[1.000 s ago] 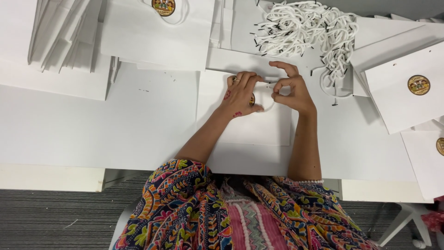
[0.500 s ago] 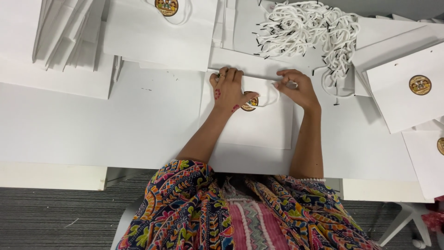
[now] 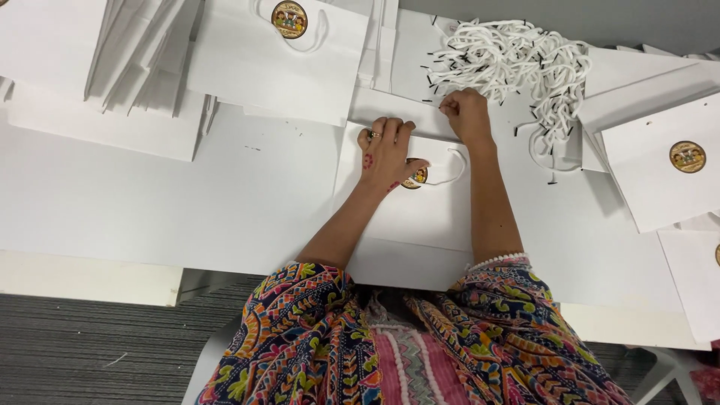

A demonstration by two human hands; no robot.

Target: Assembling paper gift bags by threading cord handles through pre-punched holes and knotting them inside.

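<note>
Since the earlier frame the right hand [image 3: 466,114] has shifted up and leftward along the top edge of the white paper bag [image 3: 420,225], from the bag's right corner to a spot near the pile of white cord handles [image 3: 517,64]; the left hand [image 3: 386,154] has slid down a little and now lies flat on the bag. The right hand's fingers are clenched in a pinch at the bag's upper rim, though what they pinch is too small to tell. The left hand's fingers are released and spread, pressing the bag just beside its round sticker [image 3: 416,177], which the thumb partly covers. A looped white cord [image 3: 450,169] lies on the bag's face between the two wrists. The bag lies flat on the white surface [image 3: 225,202], directly before the person, with other white bags [image 3: 289,64] stacked beyond and to the right
</note>
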